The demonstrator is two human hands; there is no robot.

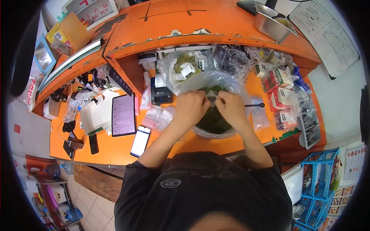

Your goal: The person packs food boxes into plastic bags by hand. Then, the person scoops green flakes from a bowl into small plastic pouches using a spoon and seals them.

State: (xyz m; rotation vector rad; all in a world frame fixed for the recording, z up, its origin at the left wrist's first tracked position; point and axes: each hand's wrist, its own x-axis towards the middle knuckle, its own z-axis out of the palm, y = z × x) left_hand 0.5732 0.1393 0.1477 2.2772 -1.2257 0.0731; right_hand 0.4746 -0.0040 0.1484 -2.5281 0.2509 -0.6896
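Observation:
Both my hands are over a large translucent tub (243,90) that holds dark green, leafy-looking stuff (212,122). My left hand (191,104) and my right hand (231,106) are closed with knuckles up, close together but slightly apart. Between them shows a small, clear, shiny piece of plastic that looks like a bag (211,96); fingers in both hands pinch it. Most of my fingertips are hidden under the knuckles. A dark handle with a round end (257,105) sticks out past the tub's right rim.
Left of the tub lie clear plastic bags (158,117), a phone with a lit screen (140,141), a tablet (123,115) and a black label-printer-like box (160,94). Red-and-white packets (280,98) crowd the right. An orange shelf (173,30) overhangs the back; a metal pan (271,25) stands on it.

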